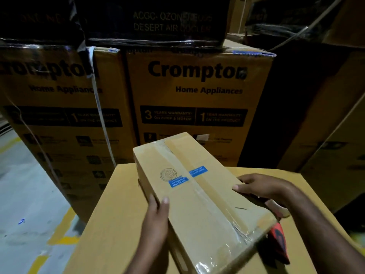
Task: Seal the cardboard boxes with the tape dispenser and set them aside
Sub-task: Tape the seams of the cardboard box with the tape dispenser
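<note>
A small cardboard box [199,196] with clear tape along its top seam and two blue stickers is tilted above a larger flat carton [110,230]. My left hand [156,220] grips its left edge, thumb on top and fingers down the side. My right hand [264,188] holds the right edge, thumb resting on the top face. A red and black tape dispenser [278,244] lies on the large carton beside the box's near right corner, partly hidden by my right forearm.
Tall printed appliance cartons [197,91] are stacked close behind, with black-wrapped boxes [154,20] on top. More brown cartons [331,151] stand at the right. Grey floor with yellow markings [29,204] lies to the left.
</note>
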Motion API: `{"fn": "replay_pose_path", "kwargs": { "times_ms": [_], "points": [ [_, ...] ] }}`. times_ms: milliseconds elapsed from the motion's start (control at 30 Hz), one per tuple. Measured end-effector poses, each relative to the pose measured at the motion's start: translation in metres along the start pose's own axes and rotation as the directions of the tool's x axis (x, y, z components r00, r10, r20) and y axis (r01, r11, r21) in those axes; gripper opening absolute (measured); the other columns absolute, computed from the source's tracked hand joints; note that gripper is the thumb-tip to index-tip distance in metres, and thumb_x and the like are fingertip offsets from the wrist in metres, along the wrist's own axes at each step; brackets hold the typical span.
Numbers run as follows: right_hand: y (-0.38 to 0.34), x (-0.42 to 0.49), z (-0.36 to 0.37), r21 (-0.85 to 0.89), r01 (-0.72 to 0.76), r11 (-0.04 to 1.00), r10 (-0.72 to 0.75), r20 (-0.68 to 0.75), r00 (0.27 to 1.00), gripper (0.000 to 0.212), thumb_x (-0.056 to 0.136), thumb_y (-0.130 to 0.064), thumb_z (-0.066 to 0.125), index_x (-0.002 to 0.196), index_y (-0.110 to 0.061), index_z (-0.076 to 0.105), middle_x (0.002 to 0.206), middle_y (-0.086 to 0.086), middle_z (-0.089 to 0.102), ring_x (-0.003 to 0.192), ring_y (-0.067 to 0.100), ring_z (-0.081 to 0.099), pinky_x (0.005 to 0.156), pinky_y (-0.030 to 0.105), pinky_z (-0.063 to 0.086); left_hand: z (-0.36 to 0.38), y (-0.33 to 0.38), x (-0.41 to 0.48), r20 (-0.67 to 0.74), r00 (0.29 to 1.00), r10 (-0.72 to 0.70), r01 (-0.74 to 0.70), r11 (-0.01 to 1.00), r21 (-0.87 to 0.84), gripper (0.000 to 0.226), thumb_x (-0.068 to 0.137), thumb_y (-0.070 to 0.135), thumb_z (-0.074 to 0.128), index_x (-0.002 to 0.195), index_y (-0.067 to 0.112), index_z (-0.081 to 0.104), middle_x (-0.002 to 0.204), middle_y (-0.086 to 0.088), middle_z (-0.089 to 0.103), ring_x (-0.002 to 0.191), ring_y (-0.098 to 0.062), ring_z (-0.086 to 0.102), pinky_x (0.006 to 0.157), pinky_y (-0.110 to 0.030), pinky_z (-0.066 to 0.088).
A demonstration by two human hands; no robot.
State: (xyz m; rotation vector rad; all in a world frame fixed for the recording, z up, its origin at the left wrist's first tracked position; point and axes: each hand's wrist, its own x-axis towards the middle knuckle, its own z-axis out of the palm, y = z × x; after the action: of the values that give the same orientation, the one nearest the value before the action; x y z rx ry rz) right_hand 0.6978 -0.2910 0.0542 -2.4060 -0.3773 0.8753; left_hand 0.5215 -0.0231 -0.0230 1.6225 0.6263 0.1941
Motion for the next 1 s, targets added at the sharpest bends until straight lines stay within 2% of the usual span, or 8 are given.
{"fn": "replay_pose_path", "kwargs": {
  "times_ms": [67,167,267,400,600,700,867,1000],
  "points": [
    [0.022,-0.019,0.012,0.287,0.095,0.953,-0.116,0.057,0.992,0.056,0.086,-0.045,0.072,0.137,-0.030,0.057,0.123,-0.005,0.071,0.111,0.017,0.068,0.105,0.045,0.048,0.019,-0.013,-0.056,0.021,1.000,-0.018,0.020,0.991,-0.135,0.088,0.086,0.062,0.063,0.160,0.028,0.028,0.148,0.012,0.050,0.135,-0.009,0.048,0.117,-0.032,0.033],
    [0.026,-0.034,0.036,0.554,0.182,0.812,-0.206,-0.019,0.978,0.068,0.081,-0.033,0.074,0.144,-0.028,0.049,0.127,-0.003,0.069,0.113,0.018,0.068,0.100,0.037,0.052,0.038,-0.015,-0.093,-0.020,0.999,-0.048,0.043,0.975,-0.217,0.092,0.091,0.039,0.071,0.162,0.033,0.014,0.158,0.016,0.035,0.143,-0.005,0.037,0.119,-0.027,0.024],
    [0.006,-0.051,0.053,0.602,0.257,0.756,-0.268,-0.073,0.961,0.059,0.086,-0.016,0.066,0.141,-0.028,0.050,0.123,-0.002,0.069,0.109,0.018,0.069,0.084,0.026,0.052,0.028,0.003,-0.101,-0.101,0.994,-0.041,0.005,0.943,-0.334,0.100,0.075,0.049,0.079,0.157,0.041,0.023,0.157,0.008,0.043,0.139,-0.017,0.048,0.118,-0.038,0.035],
    [-0.009,-0.075,0.052,0.625,0.359,0.693,-0.357,-0.135,0.924,0.072,0.070,-0.016,0.063,0.140,-0.028,0.050,0.124,0.004,0.067,0.105,0.022,0.069,0.077,0.027,0.053,0.008,0.044,-0.118,-0.131,0.977,0.168,-0.203,0.920,-0.335,0.044,0.101,0.013,0.058,0.141,0.029,0.050,0.121,0.002,0.070,0.107,-0.017,0.069,0.085,-0.030,0.053],
    [-0.006,-0.136,0.027,0.615,0.542,0.573,-0.437,-0.331,0.837,0.073,0.069,-0.011,0.058,0.140,-0.021,0.047,0.127,0.011,0.063,0.102,0.019,0.068,0.074,0.021,0.053,0.010,0.083,-0.148,-0.135,0.926,0.351,-0.376,0.887,-0.270,0.040,0.103,0.009,0.050,0.141,0.024,0.054,0.123,-0.003,0.071,0.112,-0.024,0.069,0.096,-0.047,0.054],
    [0.013,-0.180,0.014,0.609,0.599,0.519,-0.418,-0.430,0.800,0.061,0.068,-0.007,0.057,0.126,-0.024,0.054,0.114,0.002,0.068,0.092,0.012,0.070,0.071,0.020,0.054,0.027,0.100,-0.153,-0.024,0.904,0.428,-0.415,0.860,-0.297,0.043,0.103,0.007,0.050,0.144,0.021,0.053,0.126,-0.005,0.071,0.113,-0.027,0.070,0.092,-0.044,0.056],
    [0.067,-0.246,0.003,0.572,0.665,0.481,-0.252,-0.636,0.729,0.061,0.073,-0.003,0.057,0.127,-0.032,0.055,0.125,0.008,0.067,0.108,0.024,0.065,0.085,0.028,0.055,0.080,0.132,-0.156,0.257,0.792,0.553,-0.478,0.825,-0.301,0.040,0.102,0.007,0.053,0.139,0.022,0.058,0.127,-0.005,0.070,0.114,-0.027,0.069,0.090,-0.042,0.060],
    [0.107,-0.302,-0.001,0.514,0.717,0.472,-0.068,-0.789,0.611,0.065,0.075,0.000,0.056,0.136,-0.023,0.052,0.122,0.008,0.068,0.107,0.021,0.066,0.088,0.026,0.055,0.139,0.166,-0.161,0.434,0.695,0.573,-0.465,0.819,-0.336,0.042,0.097,0.009,0.063,0.136,0.024,0.061,0.123,0.000,0.072,0.110,-0.019,0.071,0.084,-0.035,0.060]
  ]
}}
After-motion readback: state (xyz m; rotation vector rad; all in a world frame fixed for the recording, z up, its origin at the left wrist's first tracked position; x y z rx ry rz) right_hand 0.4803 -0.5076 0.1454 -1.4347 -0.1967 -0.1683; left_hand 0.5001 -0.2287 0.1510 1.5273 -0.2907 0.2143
